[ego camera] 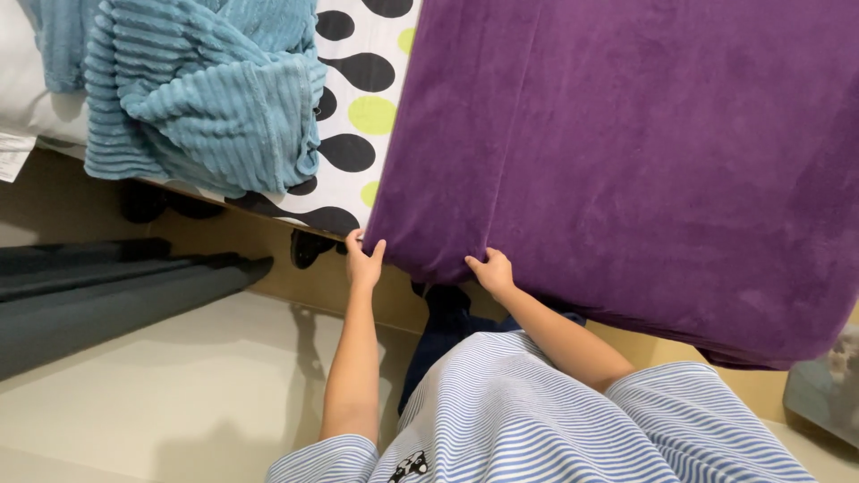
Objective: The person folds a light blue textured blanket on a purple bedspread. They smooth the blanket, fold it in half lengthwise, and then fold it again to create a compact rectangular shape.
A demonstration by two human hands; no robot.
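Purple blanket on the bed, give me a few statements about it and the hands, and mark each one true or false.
1. Both hands grip the edge of the purple blanket. True: the left hand holds its corner, the right hand the edge.
2. The teal ribbed blanket lies on top of the purple one. False: it lies apart, to the left.
3. The sheet under them is white with black and green spots. True.
4. The right hand holds the teal blanket. False: it holds the purple one.
5. The person wears a plain red shirt. False: the shirt is blue-and-white striped.
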